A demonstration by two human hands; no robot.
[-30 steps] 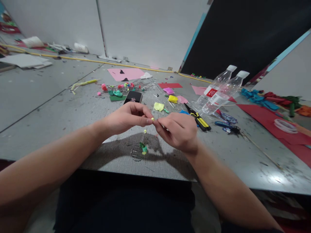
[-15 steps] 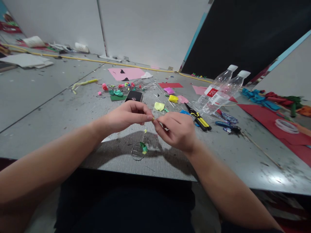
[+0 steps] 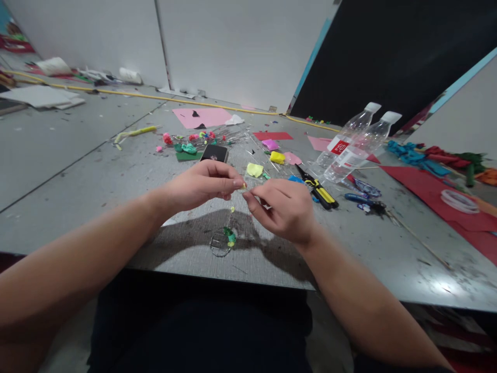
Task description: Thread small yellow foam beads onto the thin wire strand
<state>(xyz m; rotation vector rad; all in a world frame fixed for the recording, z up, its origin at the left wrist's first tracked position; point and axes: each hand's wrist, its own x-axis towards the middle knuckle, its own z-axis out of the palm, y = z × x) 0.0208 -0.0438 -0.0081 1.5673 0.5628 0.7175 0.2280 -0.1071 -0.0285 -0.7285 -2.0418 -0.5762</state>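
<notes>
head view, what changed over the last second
Almost nothing. Both hands drifted slightly up: the left hand and right hand still pinch the tiny yellow bit between their fingertips. The wire piece with green and yellow beads still hangs below; the table clutter is unmoved.

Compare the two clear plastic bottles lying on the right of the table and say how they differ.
The nearer clear plastic bottle with the white cap shows a plain pale label; the farther clear plastic bottle with the red label shows red with white marks. The nearer one's cap reaches further right; the farther one lies partly behind it. Both lie on their sides on the grey table, side by side, white caps pointing away, apparently empty.
</notes>
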